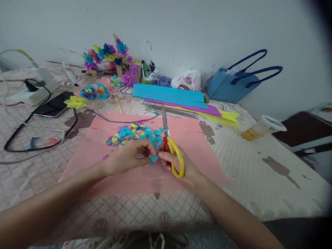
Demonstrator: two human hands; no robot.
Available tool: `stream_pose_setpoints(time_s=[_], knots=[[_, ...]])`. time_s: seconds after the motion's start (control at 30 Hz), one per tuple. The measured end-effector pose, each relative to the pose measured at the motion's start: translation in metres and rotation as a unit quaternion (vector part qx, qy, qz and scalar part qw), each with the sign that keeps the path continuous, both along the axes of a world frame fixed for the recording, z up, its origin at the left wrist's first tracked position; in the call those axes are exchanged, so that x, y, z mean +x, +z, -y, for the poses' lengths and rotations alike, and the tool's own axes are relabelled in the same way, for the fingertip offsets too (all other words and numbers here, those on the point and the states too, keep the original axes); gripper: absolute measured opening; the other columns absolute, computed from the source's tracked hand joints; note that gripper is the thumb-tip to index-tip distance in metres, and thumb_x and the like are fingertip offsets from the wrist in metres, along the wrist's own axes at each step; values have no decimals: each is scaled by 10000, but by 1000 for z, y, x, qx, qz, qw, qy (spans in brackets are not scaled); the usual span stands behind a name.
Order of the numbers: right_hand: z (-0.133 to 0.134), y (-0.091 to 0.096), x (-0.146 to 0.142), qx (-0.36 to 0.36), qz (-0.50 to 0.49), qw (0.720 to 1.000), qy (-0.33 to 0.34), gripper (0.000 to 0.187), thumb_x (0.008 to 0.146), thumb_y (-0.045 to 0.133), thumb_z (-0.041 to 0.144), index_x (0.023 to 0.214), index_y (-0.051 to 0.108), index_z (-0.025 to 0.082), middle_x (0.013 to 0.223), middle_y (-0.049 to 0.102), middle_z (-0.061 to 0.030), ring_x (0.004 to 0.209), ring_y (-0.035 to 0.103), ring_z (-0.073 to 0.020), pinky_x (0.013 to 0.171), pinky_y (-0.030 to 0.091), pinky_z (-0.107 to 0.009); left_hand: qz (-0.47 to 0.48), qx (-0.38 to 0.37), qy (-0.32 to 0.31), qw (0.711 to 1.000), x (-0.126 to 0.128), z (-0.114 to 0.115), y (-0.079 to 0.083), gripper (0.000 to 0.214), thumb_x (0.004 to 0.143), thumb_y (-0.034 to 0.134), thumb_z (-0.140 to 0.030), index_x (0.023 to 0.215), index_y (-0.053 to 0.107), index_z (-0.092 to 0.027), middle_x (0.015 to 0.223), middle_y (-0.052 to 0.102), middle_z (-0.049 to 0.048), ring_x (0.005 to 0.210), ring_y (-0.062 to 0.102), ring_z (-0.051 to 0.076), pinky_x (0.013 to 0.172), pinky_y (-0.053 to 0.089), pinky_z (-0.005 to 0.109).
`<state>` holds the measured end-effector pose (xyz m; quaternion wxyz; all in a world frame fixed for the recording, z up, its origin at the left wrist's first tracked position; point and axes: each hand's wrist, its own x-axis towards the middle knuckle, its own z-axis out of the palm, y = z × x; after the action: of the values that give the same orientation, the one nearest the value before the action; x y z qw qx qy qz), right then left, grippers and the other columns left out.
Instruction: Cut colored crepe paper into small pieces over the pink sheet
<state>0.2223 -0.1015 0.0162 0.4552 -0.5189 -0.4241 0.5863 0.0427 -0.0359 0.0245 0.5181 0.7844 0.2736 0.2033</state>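
Note:
My right hand [178, 160] holds a pair of scissors [165, 121] by a yellow and red handle, with the blades together and pointing toward the wall. Curled beside it, my left hand [135, 155] pinches a small piece of blue paper [153, 158] at its fingertips; the exact grip is partly hidden. Just beyond both hands lies a heap of cut paper bits [132, 133] in blue, yellow and purple. Heap and hands are over a sheet of pink paper [103, 183] spread on the patterned tablecloth.
Stacked blue paper [168, 93], purple and yellow sheets lie behind. Paper flowers [106, 55] stand at back left, near a phone [55, 105] and a power strip [38, 88] with cables. A blue bag [230, 84] and a tilted-looking plastic cup [259, 128] are on the right.

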Motion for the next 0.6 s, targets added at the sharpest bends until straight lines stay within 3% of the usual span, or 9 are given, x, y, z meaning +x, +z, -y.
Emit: stream_pose_setpoints(time_s=[0.2, 0.6], knots=[[1, 1, -1, -7, -3, 1000, -13, 213, 675, 656, 248, 802, 490, 205, 727, 511, 40, 527, 442, -68, 415, 339, -178, 6, -27, 5, 1000, 1, 1, 1, 38, 796, 618, -205, 811, 617, -170, 816, 678, 28, 788, 635, 177, 739, 496, 304], [2, 5, -4, -3, 0, 1000, -29, 236, 663, 660, 259, 812, 482, 213, 696, 508, 50, 511, 450, -73, 408, 342, -182, 43, -177, 43, 982, 4, 4, -6, 168, 800, 662, -320, 816, 612, -160, 771, 663, 18, 759, 627, 167, 726, 474, 309]])
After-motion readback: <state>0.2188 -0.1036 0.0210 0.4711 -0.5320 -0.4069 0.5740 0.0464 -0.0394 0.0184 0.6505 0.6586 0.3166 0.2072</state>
